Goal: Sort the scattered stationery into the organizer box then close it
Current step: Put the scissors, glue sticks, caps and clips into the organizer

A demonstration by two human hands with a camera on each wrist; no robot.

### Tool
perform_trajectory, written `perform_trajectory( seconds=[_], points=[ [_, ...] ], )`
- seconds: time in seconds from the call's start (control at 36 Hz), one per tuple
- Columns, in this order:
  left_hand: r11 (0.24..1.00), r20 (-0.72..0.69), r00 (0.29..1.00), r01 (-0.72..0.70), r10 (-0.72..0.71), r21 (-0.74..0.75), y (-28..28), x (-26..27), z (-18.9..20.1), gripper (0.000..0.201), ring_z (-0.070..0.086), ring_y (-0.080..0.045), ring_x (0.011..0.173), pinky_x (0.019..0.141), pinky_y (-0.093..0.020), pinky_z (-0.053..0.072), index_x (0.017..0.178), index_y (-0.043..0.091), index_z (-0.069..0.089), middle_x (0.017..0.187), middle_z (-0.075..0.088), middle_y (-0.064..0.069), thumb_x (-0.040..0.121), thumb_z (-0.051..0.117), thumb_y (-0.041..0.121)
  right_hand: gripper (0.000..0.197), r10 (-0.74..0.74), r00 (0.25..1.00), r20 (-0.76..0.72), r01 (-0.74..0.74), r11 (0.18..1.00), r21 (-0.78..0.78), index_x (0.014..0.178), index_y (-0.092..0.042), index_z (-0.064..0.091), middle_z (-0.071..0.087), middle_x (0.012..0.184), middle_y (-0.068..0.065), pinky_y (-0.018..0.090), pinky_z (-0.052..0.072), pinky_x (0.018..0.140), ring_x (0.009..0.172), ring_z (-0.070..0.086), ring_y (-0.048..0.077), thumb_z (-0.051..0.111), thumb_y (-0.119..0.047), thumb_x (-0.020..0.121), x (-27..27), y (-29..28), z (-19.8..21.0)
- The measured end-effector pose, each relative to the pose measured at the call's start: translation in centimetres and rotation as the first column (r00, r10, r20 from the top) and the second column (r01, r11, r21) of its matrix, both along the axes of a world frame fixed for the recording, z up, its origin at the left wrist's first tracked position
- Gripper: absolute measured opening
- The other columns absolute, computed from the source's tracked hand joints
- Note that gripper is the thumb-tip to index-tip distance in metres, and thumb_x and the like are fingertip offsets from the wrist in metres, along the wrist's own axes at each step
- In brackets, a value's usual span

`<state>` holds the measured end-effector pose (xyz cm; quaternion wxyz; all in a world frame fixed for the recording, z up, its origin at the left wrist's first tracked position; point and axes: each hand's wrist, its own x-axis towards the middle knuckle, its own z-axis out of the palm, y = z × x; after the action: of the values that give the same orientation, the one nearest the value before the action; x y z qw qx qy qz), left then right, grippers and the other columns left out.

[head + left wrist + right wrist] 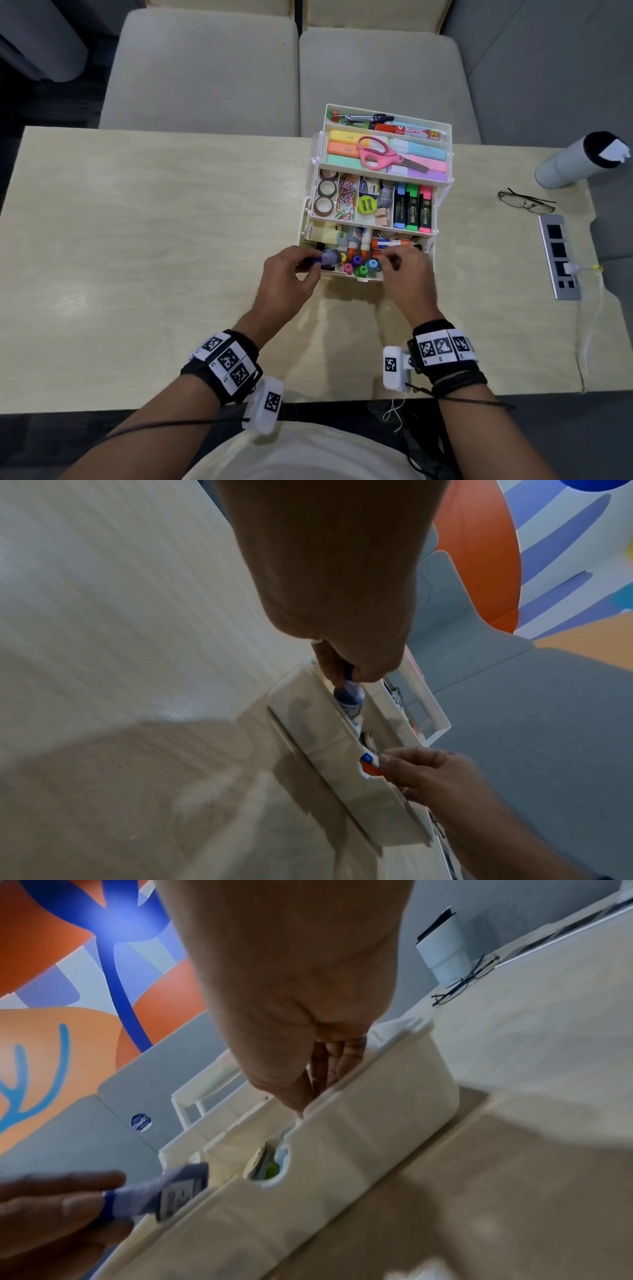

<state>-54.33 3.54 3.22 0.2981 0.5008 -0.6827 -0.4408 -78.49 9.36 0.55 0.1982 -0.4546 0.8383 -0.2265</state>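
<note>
The white tiered organizer box point(387, 111) stands open mid-table, its trays full of highlighters, pink scissors point(380, 154), tape rolls, clips and markers. At the near-left corner of the bottom tray, my left hand point(310, 263) grips a small lavender bottle point(329, 258) with a blue cap. The left wrist view shows the bottle point(349, 702) tipped down inside the box's front wall point(325, 737). My right hand point(388, 262) reaches into the same tray on the right and pinches an orange-and-white tube point(371, 768). From the right wrist, its fingers point(318, 1074) dip behind the box wall point(359, 1137).
Folded glasses point(525, 202), a pale tumbler point(579, 161) and a recessed outlet strip point(558, 257) with a cable lie at the table's right end. The light wooden table point(137, 240) stretches to the left. Beige seat cushions point(205, 68) stand behind it.
</note>
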Motion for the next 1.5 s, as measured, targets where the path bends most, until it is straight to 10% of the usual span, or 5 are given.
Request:
perform_trajectory(
  seconds=[0.19, 0.58, 0.92, 1.5],
  points=[
    [0.996, -0.009, 0.998, -0.057, 0.057, 0.064, -0.2, -0.3, -0.4, 0.019, 0.074, -0.003, 0.085, 0.082, -0.023, 0.061, 0.106, 0.016, 0.078, 0.097, 0.077, 0.008, 0.089, 0.076, 0.006, 0.014, -0.176, 0.984, -0.025, 0.172, 0.978, -0.121, 0.106, -0.016, 0.079, 0.072, 0.100, 0.002, 0.043, 0.061, 0.083, 0.083, 0.069, 0.022, 0.071, -0.017, 0.094, -3.9, 1.9, 1.1],
    [0.957, -0.025, 0.974, -0.216, 0.225, 0.192, -0.4, -1.5, -1.0, 0.013, 0.074, 0.001, 0.078, 0.072, -0.011, 0.054, 0.100, 0.013, 0.080, 0.088, 0.079, 0.008, 0.087, 0.081, 0.011, 0.024, 0.001, 1.000, -0.015, -0.004, 0.988, -0.155, 0.115, -0.017, 0.076, 0.070, 0.111, 0.001, 0.044, 0.060, 0.088, 0.092, 0.068, 0.021, 0.068, -0.006, 0.094, -4.1, 1.7, 1.1],
    [0.910, -0.060, 0.928, -0.345, 0.367, 0.232, -1.4, -5.0, -1.1, 0.010, 0.074, -0.003, 0.069, 0.063, -0.015, 0.056, 0.091, 0.013, 0.082, 0.074, 0.077, 0.008, 0.084, 0.086, 0.020, 0.014, 0.072, 0.995, 0.062, -0.054, 0.964, -0.259, 0.105, -0.012, 0.076, 0.068, 0.106, 0.000, 0.003, 0.045, 0.078, 0.086, 0.066, 0.012, 0.071, -0.004, 0.095, -1.7, 2.1, 0.8],
    [0.931, 0.264, 0.935, -0.294, 0.234, 0.216, -2.8, -8.3, -2.0, 0.019, 0.066, -0.011, 0.062, 0.062, -0.035, 0.059, 0.066, 0.019, 0.069, 0.063, 0.067, 0.008, 0.080, 0.081, 0.023, 0.013, 0.138, 0.984, 0.111, -0.109, 0.967, -0.231, 0.106, -0.015, 0.077, 0.069, 0.103, -0.003, 0.041, 0.059, 0.080, 0.092, 0.066, 0.016, 0.073, -0.009, 0.095, -0.2, 1.8, -0.2]
  ],
)
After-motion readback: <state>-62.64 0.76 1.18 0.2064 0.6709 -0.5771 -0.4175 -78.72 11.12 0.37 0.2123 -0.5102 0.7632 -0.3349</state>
